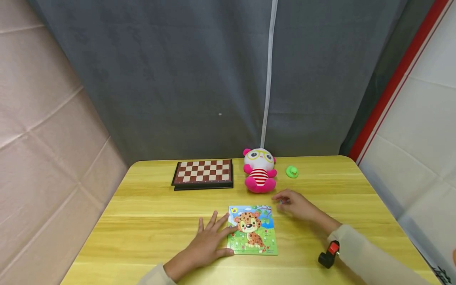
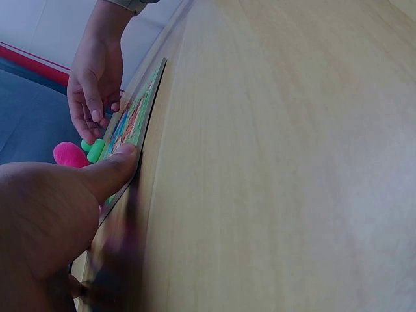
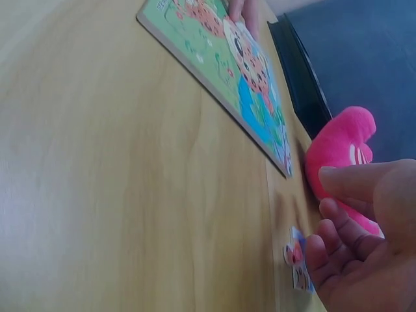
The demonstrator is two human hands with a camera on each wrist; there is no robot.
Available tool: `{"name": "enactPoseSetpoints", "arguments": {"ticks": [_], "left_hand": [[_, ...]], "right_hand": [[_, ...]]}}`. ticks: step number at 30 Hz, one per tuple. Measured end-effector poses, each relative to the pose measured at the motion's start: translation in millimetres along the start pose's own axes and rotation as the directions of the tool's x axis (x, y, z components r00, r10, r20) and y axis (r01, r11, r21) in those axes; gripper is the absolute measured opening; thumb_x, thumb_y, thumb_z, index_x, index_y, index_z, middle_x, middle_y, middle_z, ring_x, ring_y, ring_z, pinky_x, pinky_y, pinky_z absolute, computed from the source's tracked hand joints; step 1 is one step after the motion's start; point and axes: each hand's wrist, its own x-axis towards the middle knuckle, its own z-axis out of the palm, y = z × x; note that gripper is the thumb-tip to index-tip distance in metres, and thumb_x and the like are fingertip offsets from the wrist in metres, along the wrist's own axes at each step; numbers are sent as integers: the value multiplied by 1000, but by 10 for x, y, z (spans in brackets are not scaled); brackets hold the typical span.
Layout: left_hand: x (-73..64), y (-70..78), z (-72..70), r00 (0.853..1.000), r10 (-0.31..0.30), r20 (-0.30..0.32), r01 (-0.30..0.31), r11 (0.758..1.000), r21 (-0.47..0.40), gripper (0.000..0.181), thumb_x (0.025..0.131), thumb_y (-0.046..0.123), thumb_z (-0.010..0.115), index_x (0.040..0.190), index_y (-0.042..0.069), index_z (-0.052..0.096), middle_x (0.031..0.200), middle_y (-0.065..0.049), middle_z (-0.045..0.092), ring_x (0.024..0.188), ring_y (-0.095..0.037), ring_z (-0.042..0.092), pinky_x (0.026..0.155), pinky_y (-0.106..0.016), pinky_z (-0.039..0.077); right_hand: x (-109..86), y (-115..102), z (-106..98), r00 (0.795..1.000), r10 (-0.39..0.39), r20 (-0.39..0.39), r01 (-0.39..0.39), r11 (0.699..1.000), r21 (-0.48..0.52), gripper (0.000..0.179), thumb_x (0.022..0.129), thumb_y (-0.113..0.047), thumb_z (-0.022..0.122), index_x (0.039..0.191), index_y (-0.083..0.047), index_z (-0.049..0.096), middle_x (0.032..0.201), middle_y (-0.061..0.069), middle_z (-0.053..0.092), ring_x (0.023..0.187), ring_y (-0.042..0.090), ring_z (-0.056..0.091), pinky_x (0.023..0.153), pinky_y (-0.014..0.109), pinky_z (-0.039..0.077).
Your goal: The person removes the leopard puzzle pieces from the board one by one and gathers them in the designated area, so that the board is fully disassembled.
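Note:
A square jigsaw puzzle (image 1: 253, 239) with a spotted leopard cub lies flat on the table. My left hand (image 1: 209, 240) rests at its left side with fingers spread, some fingertips over the picture. The left wrist view shows that thumb (image 2: 120, 162) against the puzzle's near edge. Right of the puzzle's top corner is my right hand (image 1: 293, 204), its fingers loosely bent. In the right wrist view a small jigsaw piece (image 3: 299, 263) with a coloured print is just beyond those fingertips, partly hidden by them; the thumb stands apart from it.
Behind the puzzle sits a pink and white plush panda (image 1: 260, 170) in a striped top. A folding chessboard (image 1: 204, 172) lies to its left, a green toy duck (image 1: 292, 171) to its right. A grey curtain (image 1: 178, 79) hangs along the table's (image 1: 142, 221) back edge.

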Motion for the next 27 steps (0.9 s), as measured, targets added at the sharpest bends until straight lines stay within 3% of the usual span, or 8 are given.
{"name": "enactPoseSetpoints", "arguments": {"ticks": [19,27], "left_hand": [[10,-20,19,1000,-9,12,9,1000,-10,69,92,68,58,155,44,42,173,-4,18,156,-48,6,110,-85,4],[17,-23,13,1000,-10,13,11,1000,-13,69,92,68,58,155,45,43,173,-4,18,156,-48,7,110,-85,5]], "right_hand": [[45,-186,275,997,-44,63,43,999,15,24,98,-7,69,121,-2,70,112,9,66,98,20,57,85,26,52],[103,-281,386,996,2,88,-4,1000,26,26,98,-11,71,123,-5,71,111,5,66,101,20,57,90,33,51]]}}
